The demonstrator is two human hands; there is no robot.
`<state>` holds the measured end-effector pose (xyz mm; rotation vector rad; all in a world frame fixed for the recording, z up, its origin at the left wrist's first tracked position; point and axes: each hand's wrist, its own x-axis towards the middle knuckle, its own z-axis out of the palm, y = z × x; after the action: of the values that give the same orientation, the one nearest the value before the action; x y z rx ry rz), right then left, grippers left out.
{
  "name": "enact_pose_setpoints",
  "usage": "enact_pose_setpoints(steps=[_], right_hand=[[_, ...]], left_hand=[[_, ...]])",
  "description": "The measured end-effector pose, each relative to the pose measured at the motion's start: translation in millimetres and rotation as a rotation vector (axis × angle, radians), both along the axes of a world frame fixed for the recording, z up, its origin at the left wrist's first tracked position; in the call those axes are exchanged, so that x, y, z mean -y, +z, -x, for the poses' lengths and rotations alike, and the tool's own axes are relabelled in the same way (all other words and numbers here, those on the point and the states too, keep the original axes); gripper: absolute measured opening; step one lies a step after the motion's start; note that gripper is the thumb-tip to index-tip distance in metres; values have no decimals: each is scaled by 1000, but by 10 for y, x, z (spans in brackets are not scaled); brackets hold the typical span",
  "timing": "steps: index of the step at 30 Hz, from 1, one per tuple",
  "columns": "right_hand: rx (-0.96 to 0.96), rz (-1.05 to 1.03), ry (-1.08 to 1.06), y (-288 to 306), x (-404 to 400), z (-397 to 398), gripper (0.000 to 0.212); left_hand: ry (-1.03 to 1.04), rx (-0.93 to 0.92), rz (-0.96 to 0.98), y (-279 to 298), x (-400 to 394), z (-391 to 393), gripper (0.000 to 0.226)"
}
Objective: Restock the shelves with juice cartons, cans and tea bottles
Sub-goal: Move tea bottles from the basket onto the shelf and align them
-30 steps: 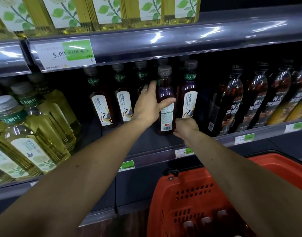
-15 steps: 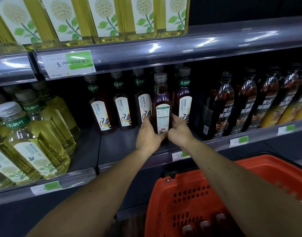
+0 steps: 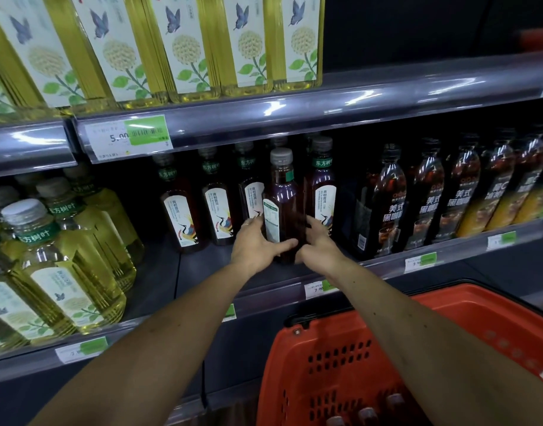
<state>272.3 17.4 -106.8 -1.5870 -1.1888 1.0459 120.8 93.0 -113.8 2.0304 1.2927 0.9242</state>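
Both hands, left hand [image 3: 254, 245] and right hand [image 3: 319, 245], clasped the lower body of a dark, smooth plastic tea bottle [image 3: 281, 204] standing upright on the grey shelf [image 3: 208, 272] above an orange perforated basket [image 3: 387, 358].

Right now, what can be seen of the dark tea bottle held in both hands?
The dark tea bottle looks like clear plastic filled with dark reddish-brown liquid, with a grey cap and a green neck band. It stands upright at the front of the middle shelf, its white printed back label turned left. The left hand and right hand grip its lower body from either side.
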Motion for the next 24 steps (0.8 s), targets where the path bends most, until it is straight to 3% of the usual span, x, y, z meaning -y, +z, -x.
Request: enact_pose_setpoints(steps=[5,12,16,18,24], right_hand=[[46,62,-19,-3,13,53,94],[38,39,-33,-70,101,106,83],[35,2,-56,-52,83,98,77],[22,-30,-43,-33,72,56,91],[15,-49,-42,11,81,-27,108]], left_hand=[[-155,169,186,-40,-4,94,71],[-234,185,216,-119,41,114,64],[-138,142,144,-188,187,-48,80],[-39,130,134,-202,268,-156,95],[207,-16,-45,-174,285,-301,86]])
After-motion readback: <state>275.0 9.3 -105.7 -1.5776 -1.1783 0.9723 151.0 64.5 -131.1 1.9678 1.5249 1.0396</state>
